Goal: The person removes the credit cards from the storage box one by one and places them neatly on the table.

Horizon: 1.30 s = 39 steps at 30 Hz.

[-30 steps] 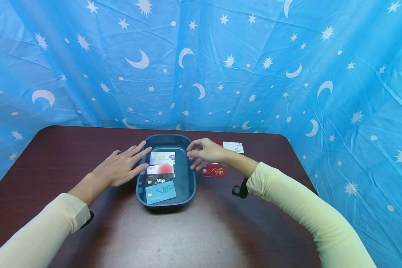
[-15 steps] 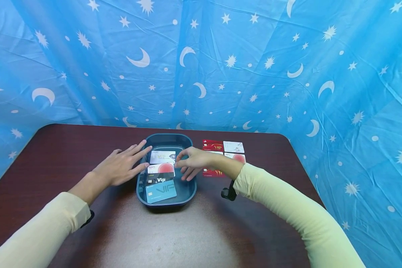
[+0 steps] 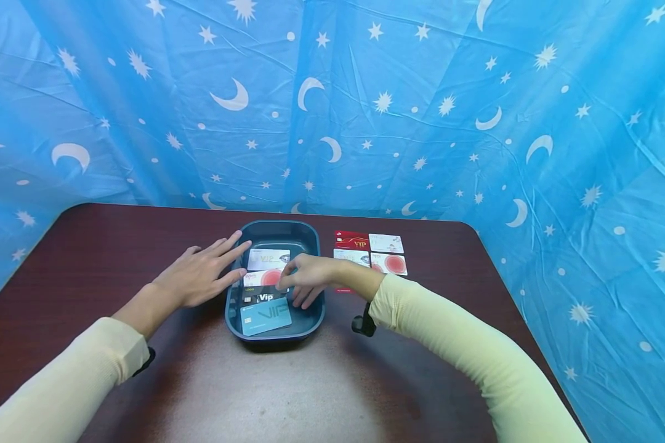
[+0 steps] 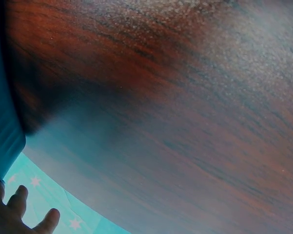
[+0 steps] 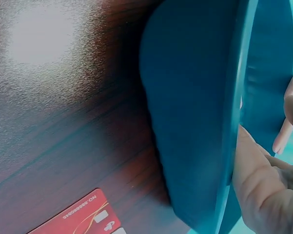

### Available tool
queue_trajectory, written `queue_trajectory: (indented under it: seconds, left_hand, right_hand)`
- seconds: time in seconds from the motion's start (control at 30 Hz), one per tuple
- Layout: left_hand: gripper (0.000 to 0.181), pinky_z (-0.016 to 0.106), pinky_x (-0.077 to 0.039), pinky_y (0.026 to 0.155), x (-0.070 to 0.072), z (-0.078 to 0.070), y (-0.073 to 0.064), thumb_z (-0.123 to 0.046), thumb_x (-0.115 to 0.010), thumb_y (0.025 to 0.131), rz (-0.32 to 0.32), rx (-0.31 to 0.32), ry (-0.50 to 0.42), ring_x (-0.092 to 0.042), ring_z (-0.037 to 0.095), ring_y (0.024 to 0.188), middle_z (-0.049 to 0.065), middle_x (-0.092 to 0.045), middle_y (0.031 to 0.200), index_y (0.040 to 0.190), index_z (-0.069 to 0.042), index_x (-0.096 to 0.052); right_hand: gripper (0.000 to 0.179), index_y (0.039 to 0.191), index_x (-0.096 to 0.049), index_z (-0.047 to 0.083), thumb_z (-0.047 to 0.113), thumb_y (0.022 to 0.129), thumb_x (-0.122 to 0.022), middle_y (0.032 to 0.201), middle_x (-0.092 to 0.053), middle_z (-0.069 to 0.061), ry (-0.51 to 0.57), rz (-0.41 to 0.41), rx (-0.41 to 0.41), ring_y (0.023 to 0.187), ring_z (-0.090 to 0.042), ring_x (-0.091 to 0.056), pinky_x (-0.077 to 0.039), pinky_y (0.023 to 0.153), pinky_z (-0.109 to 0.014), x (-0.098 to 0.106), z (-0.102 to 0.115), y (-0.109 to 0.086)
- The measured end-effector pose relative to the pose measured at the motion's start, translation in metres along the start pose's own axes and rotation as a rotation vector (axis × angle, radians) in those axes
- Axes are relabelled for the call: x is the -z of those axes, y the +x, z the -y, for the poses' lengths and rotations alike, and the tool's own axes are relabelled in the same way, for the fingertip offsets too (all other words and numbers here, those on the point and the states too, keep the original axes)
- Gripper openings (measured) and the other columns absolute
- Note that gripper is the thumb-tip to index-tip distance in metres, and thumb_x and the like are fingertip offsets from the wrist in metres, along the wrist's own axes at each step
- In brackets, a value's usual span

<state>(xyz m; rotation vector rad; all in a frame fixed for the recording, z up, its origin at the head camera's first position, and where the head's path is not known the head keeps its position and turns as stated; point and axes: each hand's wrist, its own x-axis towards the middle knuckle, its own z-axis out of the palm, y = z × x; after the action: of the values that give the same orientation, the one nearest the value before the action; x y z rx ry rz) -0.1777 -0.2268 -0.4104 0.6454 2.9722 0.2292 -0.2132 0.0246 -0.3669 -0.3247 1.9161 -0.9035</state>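
One table (image 3: 116,246) carries a tray (image 3: 278,229) just inside the surface's far edge. At the tray's left edge lies the left hand (image 3: 206,278), fingers spread; over its right edge extends the right hand (image 3: 313,272), thumb and forefinger close together, though whether they pinch anything cannot be told. Four cards (image 3: 266,317) lie within, long axes crosswise, the red-circle card (image 3: 261,279) extending leftward from the right fingertips; the right hand appears the nearer.

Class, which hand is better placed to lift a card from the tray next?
Probably the right hand: its fingers reach into the tray, by the red-circle card, while the left hand lies at the tray's left edge.
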Motion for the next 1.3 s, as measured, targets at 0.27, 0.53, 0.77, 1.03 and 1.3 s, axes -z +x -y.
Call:
queue_trajectory:
  seconds: [0.27, 0.53, 0.77, 1.03, 1.3]
  left_hand:
    - [0.069, 0.071, -0.029, 0.107, 0.000, 0.000, 0.000, -0.050, -0.046, 0.101, -0.002, -0.002, 0.001, -0.031, 0.046, 0.143, 0.019, -0.020, 0.163, 0.157, -0.013, -0.029]
    - [0.069, 0.072, -0.028, 0.106, 0.000, -0.001, 0.000, -0.050, -0.047, 0.101, -0.010, -0.001, 0.002, -0.031, 0.046, 0.143, 0.019, -0.021, 0.163, 0.157, -0.013, -0.030]
    - [0.068, 0.072, -0.029, 0.106, 0.000, -0.002, -0.001, -0.050, -0.047, 0.101, -0.022, -0.006, -0.001, -0.032, 0.045, 0.142, 0.020, -0.022, 0.162, 0.157, -0.013, -0.032]
    - [0.069, 0.071, -0.029, 0.106, 0.003, -0.004, -0.001, -0.050, -0.045, 0.102, -0.003, 0.001, 0.008, -0.032, 0.046, 0.143, 0.020, -0.020, 0.163, 0.157, -0.013, -0.030]
    - [0.069, 0.071, -0.030, 0.106, 0.001, -0.001, 0.000, -0.051, -0.046, 0.101, -0.010, -0.003, 0.008, -0.032, 0.045, 0.143, 0.020, -0.021, 0.162, 0.157, -0.013, -0.031]
  right_hand:
    - [0.042, 0.131, -0.052, -0.001, 0.026, 0.100, -0.061, 0.113, -0.069, -0.024, -0.043, -0.007, -0.036, 0.103, -0.034, -0.070, -0.058, 0.085, -0.043, -0.006, 0.003, 0.005]
    - [0.040, 0.129, -0.054, 0.001, 0.028, 0.100, -0.061, 0.115, -0.069, -0.022, -0.069, -0.005, -0.024, 0.103, -0.032, -0.070, -0.057, 0.088, -0.046, -0.010, 0.004, 0.008]
    - [0.036, 0.125, -0.056, 0.003, 0.028, 0.099, -0.061, 0.111, -0.070, -0.021, -0.064, -0.006, -0.013, 0.101, -0.032, -0.071, -0.057, 0.087, -0.047, -0.012, 0.006, 0.007]
    - [0.047, 0.135, -0.048, 0.001, 0.028, 0.099, -0.061, 0.112, -0.069, -0.023, 0.018, -0.018, -0.041, 0.103, -0.035, -0.070, -0.056, 0.088, -0.050, -0.011, 0.006, 0.005]
    - [0.043, 0.132, -0.045, 0.004, 0.027, 0.099, -0.060, 0.114, -0.068, -0.024, 0.109, -0.006, -0.112, 0.109, -0.038, -0.066, -0.052, 0.093, -0.056, -0.009, 0.008, 0.007]
